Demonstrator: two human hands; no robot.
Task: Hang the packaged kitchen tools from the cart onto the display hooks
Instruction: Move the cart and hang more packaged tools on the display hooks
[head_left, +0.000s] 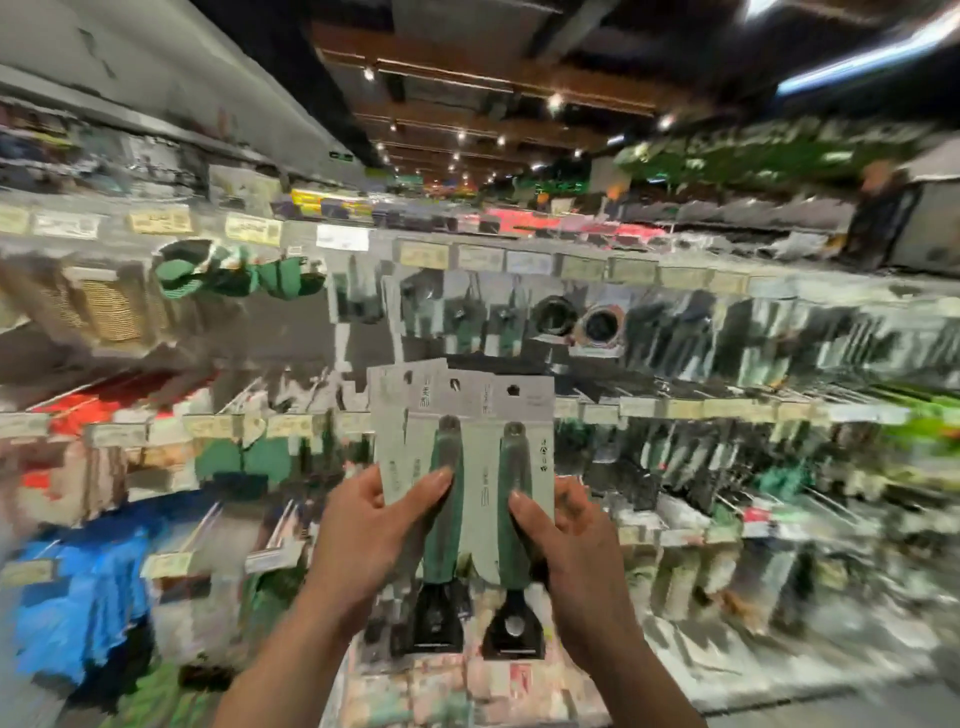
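Note:
I hold a small fanned stack of packaged kitchen tools (470, 467) upright in front of the display. Each pack is a pale grey card with a hang hole at the top, a green handle and a black head at the bottom. My left hand (374, 525) grips the left pack, thumb across its green handle. My right hand (566, 540) grips the right pack, thumb on its handle. The card tops reach about the level of the middle row of display hooks (649, 410). The cart is out of view.
Blurred shelving fills the view: rows of hooks with hanging dark and green tools (675, 322) to the right, price-tag strips (467, 257) along each rail, woven items (109, 306) upper left, blue packs (88, 587) lower left. An aisle runs on behind.

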